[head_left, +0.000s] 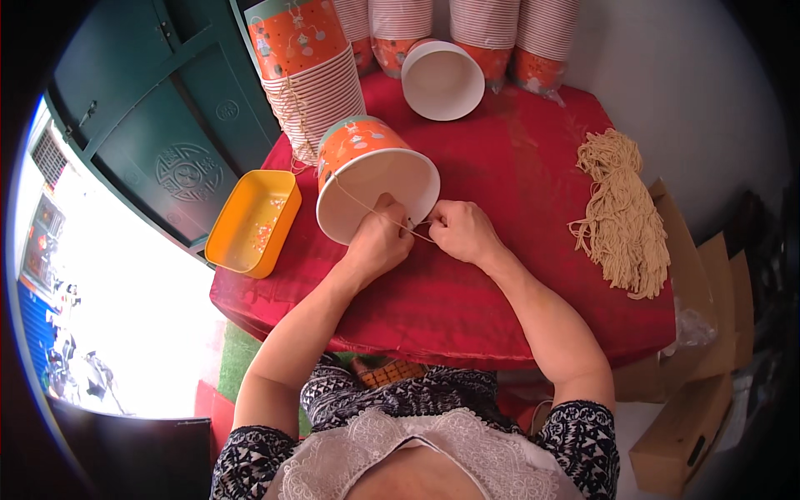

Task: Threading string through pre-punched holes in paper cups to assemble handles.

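Observation:
An orange patterned paper bucket [358, 143] lies tilted on the table, its white open mouth facing me. A thin beige cord [357, 198] crosses that mouth from the left part of the rim down to my hands. My left hand [382, 236] is closed at the lower rim, partly inside the mouth, with the cord running over its fingers. Just right of it, my right hand [461, 231] pinches the cord at the rim's lower right edge. A small dark spot, perhaps a hole, shows in the bucket wall between the hands. The fingertips are partly hidden.
A yellow plastic box [283, 218] with small bits inside stands left. Behind are a tall stack of buckets [312, 92], a bucket on its side [443, 82] and several wrapped stacks [483, 33]. A beige cord bundle [621, 221] lies right on the red-covered table [517, 308]. Cardboard boxes [679, 429] stand beyond.

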`<action>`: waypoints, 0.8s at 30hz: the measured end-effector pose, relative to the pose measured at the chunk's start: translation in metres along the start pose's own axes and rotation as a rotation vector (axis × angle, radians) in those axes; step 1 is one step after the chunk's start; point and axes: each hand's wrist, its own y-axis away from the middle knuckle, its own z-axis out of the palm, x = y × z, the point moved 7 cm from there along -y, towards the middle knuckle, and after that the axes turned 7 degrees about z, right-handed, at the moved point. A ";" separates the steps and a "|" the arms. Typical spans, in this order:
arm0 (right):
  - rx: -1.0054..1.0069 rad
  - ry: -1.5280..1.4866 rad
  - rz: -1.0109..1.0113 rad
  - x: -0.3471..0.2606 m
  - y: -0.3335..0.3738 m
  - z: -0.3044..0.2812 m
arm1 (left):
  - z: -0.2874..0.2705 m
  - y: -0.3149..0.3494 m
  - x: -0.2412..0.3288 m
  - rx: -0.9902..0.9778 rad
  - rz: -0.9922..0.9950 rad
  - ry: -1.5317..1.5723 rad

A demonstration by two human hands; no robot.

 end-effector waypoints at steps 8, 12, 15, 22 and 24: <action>-0.067 -0.029 0.002 0.000 -0.002 0.001 | -0.004 -0.002 0.009 -0.077 -0.030 -0.008; -0.040 -0.015 -0.001 0.000 -0.003 0.003 | -0.003 -0.001 0.009 -0.058 -0.028 -0.043; -0.036 -0.024 -0.016 0.001 -0.004 0.004 | 0.000 0.000 0.012 -0.007 0.032 -0.080; -0.033 -0.051 0.016 0.003 -0.006 0.003 | 0.008 0.001 0.019 0.007 0.091 -0.250; -0.039 -0.034 0.024 0.005 -0.006 0.003 | 0.010 0.002 0.017 0.008 0.082 -0.258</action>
